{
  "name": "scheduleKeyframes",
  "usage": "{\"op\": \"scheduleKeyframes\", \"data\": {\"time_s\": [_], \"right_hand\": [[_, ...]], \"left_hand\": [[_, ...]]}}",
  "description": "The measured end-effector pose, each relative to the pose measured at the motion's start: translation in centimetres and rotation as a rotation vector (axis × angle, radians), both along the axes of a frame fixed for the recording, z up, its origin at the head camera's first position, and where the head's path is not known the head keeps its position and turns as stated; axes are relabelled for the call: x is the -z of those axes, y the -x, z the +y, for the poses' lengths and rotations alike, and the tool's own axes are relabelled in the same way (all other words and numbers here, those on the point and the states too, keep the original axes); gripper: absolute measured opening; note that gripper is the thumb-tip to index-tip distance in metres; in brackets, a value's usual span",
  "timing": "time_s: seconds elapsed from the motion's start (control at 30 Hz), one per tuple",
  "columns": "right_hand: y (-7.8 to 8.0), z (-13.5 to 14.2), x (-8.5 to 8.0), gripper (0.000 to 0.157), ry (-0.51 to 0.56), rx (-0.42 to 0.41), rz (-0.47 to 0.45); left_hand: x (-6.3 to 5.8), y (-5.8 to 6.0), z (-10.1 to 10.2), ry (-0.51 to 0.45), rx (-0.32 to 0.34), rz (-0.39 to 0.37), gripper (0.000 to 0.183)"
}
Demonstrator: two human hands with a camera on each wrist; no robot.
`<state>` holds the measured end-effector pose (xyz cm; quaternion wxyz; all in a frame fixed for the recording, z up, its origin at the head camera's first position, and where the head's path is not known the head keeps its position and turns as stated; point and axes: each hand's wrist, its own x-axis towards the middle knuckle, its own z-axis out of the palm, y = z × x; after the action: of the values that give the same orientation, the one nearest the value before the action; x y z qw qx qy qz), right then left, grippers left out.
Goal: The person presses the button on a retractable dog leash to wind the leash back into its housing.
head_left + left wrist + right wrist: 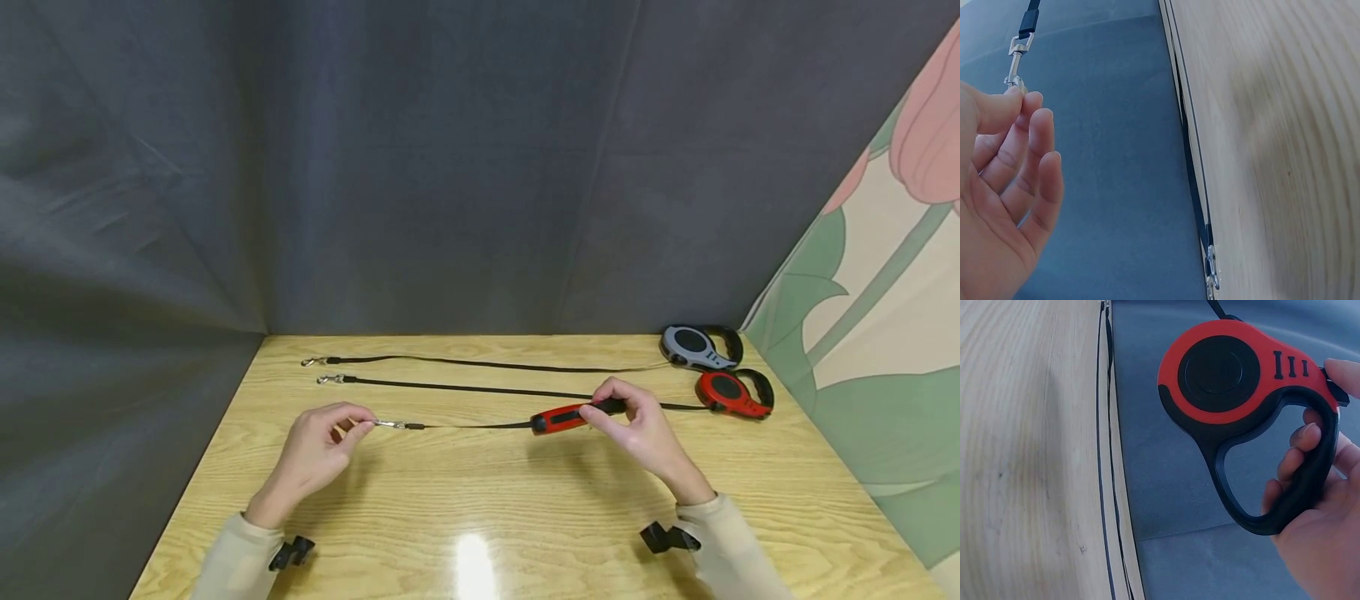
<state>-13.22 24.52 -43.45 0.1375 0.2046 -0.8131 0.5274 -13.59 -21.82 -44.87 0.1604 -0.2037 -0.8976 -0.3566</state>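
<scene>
Red reel (1229, 381) in right hand (637, 425) bears bone-shaped marks (1292, 367).

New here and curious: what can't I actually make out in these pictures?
Left wrist view: the gripped end of the metal clip, covered by the left hand.
Right wrist view: part of the right hand, cut off by the right edge.
Head view: a stretch of the middle strap, hidden behind the right hand.
</scene>
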Motion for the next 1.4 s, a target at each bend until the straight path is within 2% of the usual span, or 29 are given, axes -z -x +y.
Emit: {"op": "scheduleKeyframes", "data": {"time_s": [0.3,0.77,1.4], "right_hand": [[0.2,-0.6,0.5,0.016,-0.041,-0.007,-0.012],[0.0,-1.5,0.4,0.018,-0.075,-0.025,-0.02],[0.1,-3.2,0.4,0.018,-0.064,-0.047,-0.028]], "left_hand": [[0.1,-0.3,0.7,0.017,-0.01,-0.052,0.013],[0.1,-0.4,1.3,0.009,0.025,-0.034,0.011],[0.1,-0.4,2.7,0.003,0.086,-0.013,0.014]]}}
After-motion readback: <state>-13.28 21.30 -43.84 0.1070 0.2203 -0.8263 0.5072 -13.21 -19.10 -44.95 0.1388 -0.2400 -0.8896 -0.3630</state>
